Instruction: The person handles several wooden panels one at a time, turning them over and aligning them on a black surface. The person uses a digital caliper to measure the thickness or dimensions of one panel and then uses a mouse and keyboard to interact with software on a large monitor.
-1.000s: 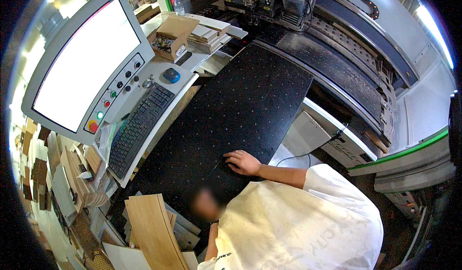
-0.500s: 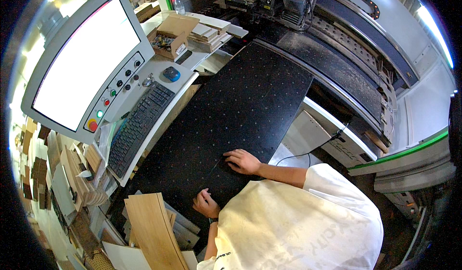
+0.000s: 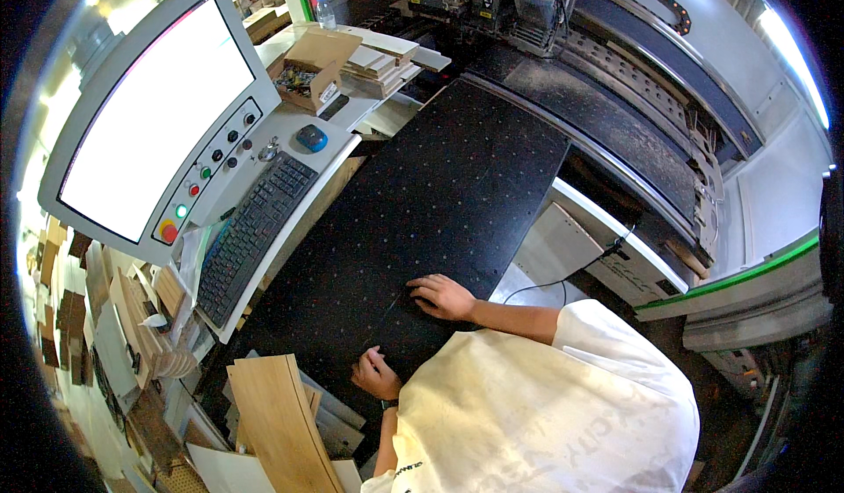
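My right hand (image 3: 442, 297) lies palm down on the black dotted tabletop (image 3: 440, 185), fingers stretched and slightly bent, with nothing seen in it. Nearer to me on the left, my left hand (image 3: 376, 375) rests on the same surface. Its fingers curve loosely, thumb apart, and I make out nothing in its grip. A dark watch (image 3: 389, 402) circles that wrist. Between the hands runs a thin pale line on the black surface; whether it is a seam, a scratch or a thread, I cannot tell. A wood-grain board (image 3: 280, 418) stands close beside my left hand.
To the left, a large control screen (image 3: 158, 115) rises above buttons, a keyboard (image 3: 255, 238) and a blue mouse (image 3: 311, 137). Behind are an open cardboard box (image 3: 308, 71) and stacked boards (image 3: 380, 67). The machine bed (image 3: 607, 115) lies far right; a black cable (image 3: 571, 273) hangs nearer.
Both hands stay almost where they were. The left wrist has shifted slightly, and its watch shows more. The whole view has moved very little.
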{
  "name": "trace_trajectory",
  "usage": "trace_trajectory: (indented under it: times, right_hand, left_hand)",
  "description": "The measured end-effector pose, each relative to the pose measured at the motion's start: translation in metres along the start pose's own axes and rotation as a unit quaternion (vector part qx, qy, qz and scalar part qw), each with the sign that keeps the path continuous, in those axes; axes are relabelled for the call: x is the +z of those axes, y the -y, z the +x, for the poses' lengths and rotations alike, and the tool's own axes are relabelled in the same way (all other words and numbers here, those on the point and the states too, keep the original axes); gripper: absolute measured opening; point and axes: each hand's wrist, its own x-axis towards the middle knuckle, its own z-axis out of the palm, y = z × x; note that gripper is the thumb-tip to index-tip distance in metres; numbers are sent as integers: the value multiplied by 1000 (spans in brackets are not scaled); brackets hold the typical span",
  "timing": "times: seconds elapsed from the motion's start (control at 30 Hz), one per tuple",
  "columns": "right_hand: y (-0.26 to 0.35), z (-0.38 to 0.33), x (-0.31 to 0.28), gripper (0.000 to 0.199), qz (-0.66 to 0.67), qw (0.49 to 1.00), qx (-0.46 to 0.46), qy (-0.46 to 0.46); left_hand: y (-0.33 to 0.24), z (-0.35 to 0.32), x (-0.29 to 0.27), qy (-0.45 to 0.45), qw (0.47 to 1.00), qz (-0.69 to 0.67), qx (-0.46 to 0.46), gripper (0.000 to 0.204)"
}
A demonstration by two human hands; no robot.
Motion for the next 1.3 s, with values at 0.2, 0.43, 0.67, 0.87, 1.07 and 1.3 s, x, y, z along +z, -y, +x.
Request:
trace_trajectory:
  times: [0.2, 0.43, 0.67, 0.87, 1.07, 1.3]
  right_hand:
    - [1, 0, -1, 27, 0, 1000, 0, -2]
    - [3, 3, -2, 26, 5, 1000, -1, 0]
    - [-1, 0, 1, 26, 1, 1000, -4, -6]
    - [-2, 0, 2, 27, 5, 1000, -3, -2]
    - [-4, -1, 4, 25, 4, 1000, -14, -17]
    - [-5, -2, 9, 25, -16, 999, -28, -35]
  left_hand:
    - [1, 0, 0, 3, 1000, -9, 0, 42]
    - [3, 0, -2, 17, 1000, -7, -10, 43]
    - [2, 0, -1, 16, 1000, -6, -9, 42]
    - [2, 1, -3, 23, 1000, -14, -9, 42]
    - [0, 1, -2, 16, 1000, -11, -4, 37]
    - [13, -2, 6, -7, 996, -94, 0, 36]
